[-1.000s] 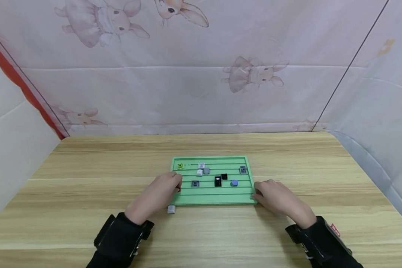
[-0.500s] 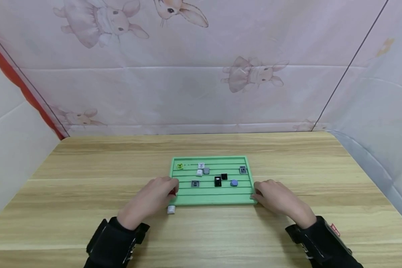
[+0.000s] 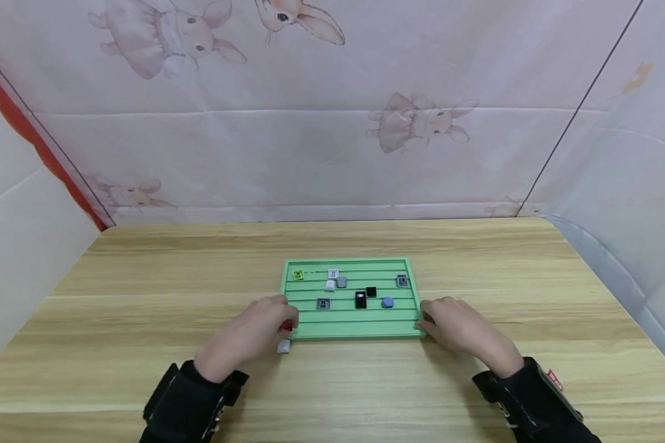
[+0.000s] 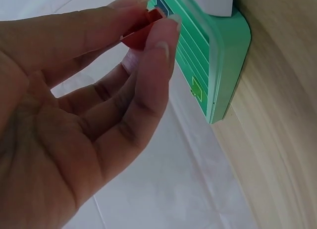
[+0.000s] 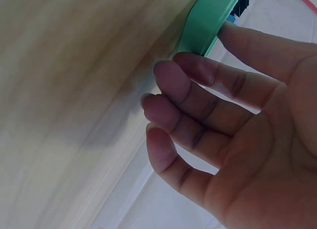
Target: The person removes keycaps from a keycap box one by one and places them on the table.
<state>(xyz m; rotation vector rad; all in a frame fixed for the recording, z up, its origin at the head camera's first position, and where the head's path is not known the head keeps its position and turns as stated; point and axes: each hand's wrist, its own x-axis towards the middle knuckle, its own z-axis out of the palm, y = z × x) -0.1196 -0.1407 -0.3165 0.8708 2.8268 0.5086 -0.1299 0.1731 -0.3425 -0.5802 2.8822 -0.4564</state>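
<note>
My left hand [image 3: 249, 326] pinches a small red keycap [image 4: 138, 36] between thumb and fingertips, over the front left corner of a green ridged tray [image 3: 360, 331]. In the left wrist view the keycap's curved side shows, partly covered by the fingers. A pale grey keycap [image 3: 283, 347] sits at the tray's front left corner, just below that hand. At the tray's right edge my right hand [image 3: 460, 323] holds the rim, thumb on top and index finger against the outer wall; its other fingers curl loosely.
Several loose keycaps lie on the tray: a yellow-green one [image 3: 297, 275], white ones, greys, a black one [image 3: 360, 300] and a blue one [image 3: 387, 303]. The tray rests on a wooden table [image 3: 172, 277], with a rabbit-print cloth [image 3: 310, 160] rising behind it.
My left hand has drawn back from over the tray's left part toward its front left corner, with the red keycap still in its fingers. My right hand and the tray have stayed put.
</note>
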